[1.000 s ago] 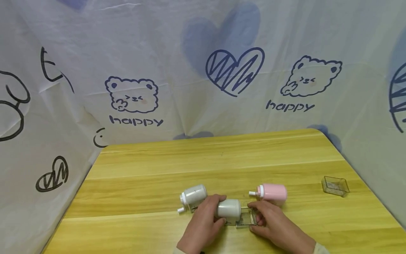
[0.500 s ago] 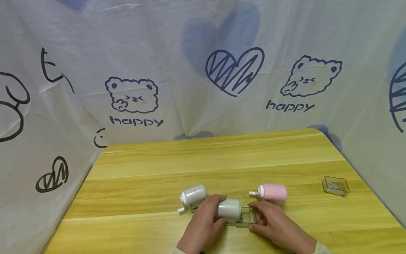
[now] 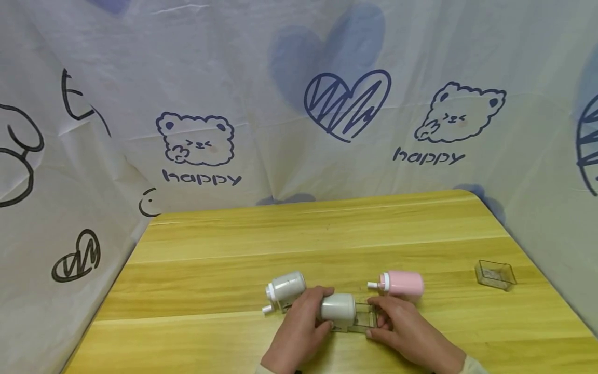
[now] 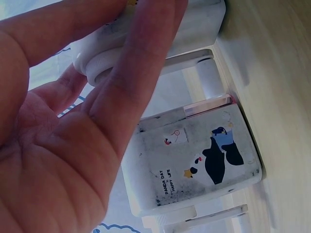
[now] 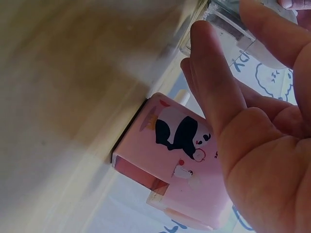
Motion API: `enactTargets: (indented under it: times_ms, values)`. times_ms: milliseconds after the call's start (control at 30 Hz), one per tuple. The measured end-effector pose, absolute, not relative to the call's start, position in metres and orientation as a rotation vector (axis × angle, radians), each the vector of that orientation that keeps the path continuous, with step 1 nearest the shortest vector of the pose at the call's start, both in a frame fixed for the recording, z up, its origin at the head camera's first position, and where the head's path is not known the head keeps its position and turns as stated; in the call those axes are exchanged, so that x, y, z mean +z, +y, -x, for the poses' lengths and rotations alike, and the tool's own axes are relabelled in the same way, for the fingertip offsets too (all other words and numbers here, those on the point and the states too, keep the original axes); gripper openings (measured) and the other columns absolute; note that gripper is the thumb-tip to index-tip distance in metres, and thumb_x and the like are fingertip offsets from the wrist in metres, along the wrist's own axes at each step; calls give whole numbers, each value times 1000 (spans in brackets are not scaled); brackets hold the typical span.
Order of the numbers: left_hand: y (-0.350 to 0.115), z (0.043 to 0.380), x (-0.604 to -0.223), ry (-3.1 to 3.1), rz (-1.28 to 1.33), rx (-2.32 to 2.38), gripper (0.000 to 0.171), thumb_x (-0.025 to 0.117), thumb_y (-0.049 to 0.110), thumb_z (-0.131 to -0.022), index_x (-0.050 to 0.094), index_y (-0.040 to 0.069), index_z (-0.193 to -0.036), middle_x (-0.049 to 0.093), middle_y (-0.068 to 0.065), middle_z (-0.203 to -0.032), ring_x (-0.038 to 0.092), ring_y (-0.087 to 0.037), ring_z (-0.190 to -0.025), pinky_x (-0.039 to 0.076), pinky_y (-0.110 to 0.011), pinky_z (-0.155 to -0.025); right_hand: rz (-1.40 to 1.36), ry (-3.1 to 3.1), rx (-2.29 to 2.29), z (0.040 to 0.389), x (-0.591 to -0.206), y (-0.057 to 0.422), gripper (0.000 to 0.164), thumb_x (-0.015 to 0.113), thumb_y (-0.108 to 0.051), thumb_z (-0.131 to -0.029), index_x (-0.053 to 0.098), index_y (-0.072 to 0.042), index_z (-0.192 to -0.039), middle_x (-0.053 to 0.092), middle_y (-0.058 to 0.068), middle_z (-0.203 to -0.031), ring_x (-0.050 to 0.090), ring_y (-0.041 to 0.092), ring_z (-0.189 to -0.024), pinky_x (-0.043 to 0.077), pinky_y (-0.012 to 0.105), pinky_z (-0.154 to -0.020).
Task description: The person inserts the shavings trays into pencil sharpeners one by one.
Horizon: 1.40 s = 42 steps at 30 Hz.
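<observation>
A white hand-crank pencil sharpener stands on the table, its near end under my left hand. My left fingers and thumb grip it from the left. At its right side a clear shavings drawer sticks partly out, and my right hand pinches its outer end between thumb and fingers. In the left wrist view the held sharpener shows its crank; a second white sharpener with a panda print is beside it. The right wrist view shows the drawer at the fingertips.
Behind my left hand is the second white sharpener, crank towards the left. A pink sharpener stands behind my right hand. Farther right, a separate clear box sits near the edge of the wooden table. Printed cloth hangs around the table.
The drawer and my right hand have shifted very slightly, bringing the drawer more in line with the sharpener. My left hand keeps its grip in place.
</observation>
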State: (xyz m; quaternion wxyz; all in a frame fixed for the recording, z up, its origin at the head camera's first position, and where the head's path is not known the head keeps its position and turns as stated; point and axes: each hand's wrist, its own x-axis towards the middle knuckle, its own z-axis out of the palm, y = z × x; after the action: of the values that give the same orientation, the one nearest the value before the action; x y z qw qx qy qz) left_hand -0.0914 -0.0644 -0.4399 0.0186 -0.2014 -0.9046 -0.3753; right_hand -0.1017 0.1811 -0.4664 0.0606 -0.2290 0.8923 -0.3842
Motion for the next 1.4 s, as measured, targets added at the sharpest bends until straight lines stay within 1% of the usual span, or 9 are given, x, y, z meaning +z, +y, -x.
enactTargets:
  times_ms: [167,333,633,900,1400]
  values:
    - [-65,91,-440,-2811,630,-1162,49,72,8,-81,54,14,-126,57,-2,-125,53,-20,-114,44,-38,-95,722,2718,-1143,103,-466,181,55,74,-34,-82,56,1,-121,55,-6,-86,50,3,-75,47,24,-64]
    - [-65,91,-439,-2823,627,-1170,49,72,8,-81,54,13,-126,57,-2,-125,53,-20,-114,44,-38,-96,766,2721,-1146,103,-465,181,56,75,-31,-81,55,1,-122,54,-5,-87,50,3,-75,47,25,-63]
    - [-65,90,-438,-2830,613,-1164,49,72,8,-80,55,13,-126,57,-3,-125,53,-21,-114,43,-39,-97,803,2770,-1107,102,-466,181,56,74,-33,-80,56,-1,-123,55,-7,-92,49,3,-78,47,25,-65]
    - [-65,90,-438,-2828,610,-1164,50,72,8,-81,54,13,-127,57,-3,-126,52,-22,-115,43,-39,-96,823,2761,-1151,102,-467,178,57,73,-36,-81,56,1,-121,55,-7,-90,50,3,-77,47,25,-64]
    - [-66,91,-440,-2817,620,-1151,50,72,9,-80,54,14,-126,57,-2,-125,53,-21,-113,44,-39,-95,877,2831,-1102,104,-468,172,54,75,-31,-78,57,-1,-120,56,-6,-94,48,4,-79,46,24,-67]
